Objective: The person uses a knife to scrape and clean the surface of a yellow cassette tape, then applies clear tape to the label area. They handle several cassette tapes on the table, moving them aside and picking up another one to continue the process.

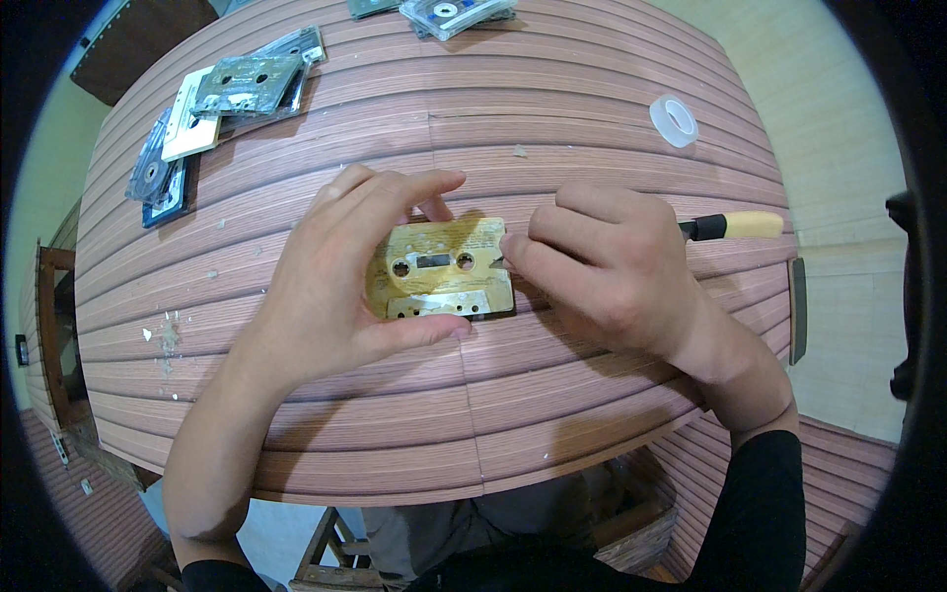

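A yellowed cassette tape (441,286) lies flat on the table, with pale patches and torn label residue on its face. My left hand (340,261) curves around its left end, thumb along the near edge and fingers by the far edge, steadying it. At the cassette's right end my right hand (607,261) is closed, thumb and index finger pinched over a small dark pointed tip that touches the shell. Beyond that hand a yellow-and-black tool handle (735,226) sticks out to the right. It lines up roughly with the tip; the part between is hidden by the hand.
Several more cassettes (247,84) lie piled at the far left, and others (459,12) sit at the far edge. A roll of clear tape (674,120) rests at the far right. Pale scraps (168,340) are scattered at the left. The table's near edge (483,488) curves before me.
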A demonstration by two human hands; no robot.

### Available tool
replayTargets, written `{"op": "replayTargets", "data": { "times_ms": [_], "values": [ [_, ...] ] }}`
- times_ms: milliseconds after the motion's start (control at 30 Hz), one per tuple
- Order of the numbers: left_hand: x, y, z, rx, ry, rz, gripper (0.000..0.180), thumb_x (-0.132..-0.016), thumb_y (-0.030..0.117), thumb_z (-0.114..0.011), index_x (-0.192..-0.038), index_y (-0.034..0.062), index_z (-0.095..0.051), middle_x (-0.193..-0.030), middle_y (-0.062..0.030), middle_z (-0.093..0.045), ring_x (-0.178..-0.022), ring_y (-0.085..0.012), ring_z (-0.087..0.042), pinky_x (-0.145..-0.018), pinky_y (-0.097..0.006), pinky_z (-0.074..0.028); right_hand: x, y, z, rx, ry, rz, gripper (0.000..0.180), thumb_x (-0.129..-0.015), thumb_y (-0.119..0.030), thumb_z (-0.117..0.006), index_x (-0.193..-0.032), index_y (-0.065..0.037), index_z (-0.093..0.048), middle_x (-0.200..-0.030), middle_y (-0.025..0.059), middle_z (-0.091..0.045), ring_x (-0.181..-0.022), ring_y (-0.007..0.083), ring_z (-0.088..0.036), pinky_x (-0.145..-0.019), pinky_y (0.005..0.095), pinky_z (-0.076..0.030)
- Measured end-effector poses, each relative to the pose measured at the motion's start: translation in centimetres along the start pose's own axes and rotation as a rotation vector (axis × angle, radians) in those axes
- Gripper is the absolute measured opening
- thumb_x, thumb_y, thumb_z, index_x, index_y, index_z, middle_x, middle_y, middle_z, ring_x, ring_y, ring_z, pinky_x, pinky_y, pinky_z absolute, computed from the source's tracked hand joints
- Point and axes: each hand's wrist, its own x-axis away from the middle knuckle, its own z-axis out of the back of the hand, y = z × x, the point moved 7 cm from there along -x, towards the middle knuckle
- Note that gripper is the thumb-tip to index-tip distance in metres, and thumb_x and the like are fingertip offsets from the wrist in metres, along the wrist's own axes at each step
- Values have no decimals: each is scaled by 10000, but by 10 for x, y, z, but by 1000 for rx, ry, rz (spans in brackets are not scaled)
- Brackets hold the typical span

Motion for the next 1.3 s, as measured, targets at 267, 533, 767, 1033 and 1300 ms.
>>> {"op": "replayTargets", "data": {
  "times_ms": [267,533,767,1033,1300],
  "values": [
    [0,1,0,-38,8,-9,1032,-712,441,-1063,-1585,62,-667,-1254,-102,-768,-1125,-266,-677,-1004,-409,-531,-1,-3,-2,77,33,-57,162,-850,-187,-792,-961,-95,-716,-882,15,-640,-794,205,-678,-578,364,-555],
    [-1,3,-1,-61,-15,-21,946,-735,444,-1049,-1525,61,-697,-1286,-116,-749,-1190,-293,-688,-1047,-436,-541,-2,5,-3,49,80,-34,212,-822,-123,-870,-1007,-52,-796,-854,27,-685,-708,209,-645,-544,368,-496],
    [0,1,-2,-54,-25,7,870,-740,434,-1043,-1464,68,-729,-1327,-132,-729,-1233,-317,-690,-1079,-452,-545,-1,-4,-1,83,-3,-5,122,-872,-210,-759,-896,-120,-680,-873,-3,-622,-823,189,-679,-600,352,-578],
    [-1,13,4,-105,28,-124,629,-769,396,-1034,-1281,92,-832,-1326,-111,-715,-1221,-320,-668,-1071,-448,-527,0,2,1,-92,93,-21,271,-846,-136,-930,-1059,-38,-795,-877,57,-719,-712,212,-667,-557,355,-489],
    [0,16,0,45,58,-117,248,-875,192,-969,-1030,61,-826,-1159,-90,-751,-1137,-285,-663,-1010,-429,-521,1,-10,9,-77,171,47,255,-879,-110,-920,-1089,-23,-804,-864,58,-720,-695,191,-621,-534,331,-441]
  ]
}}
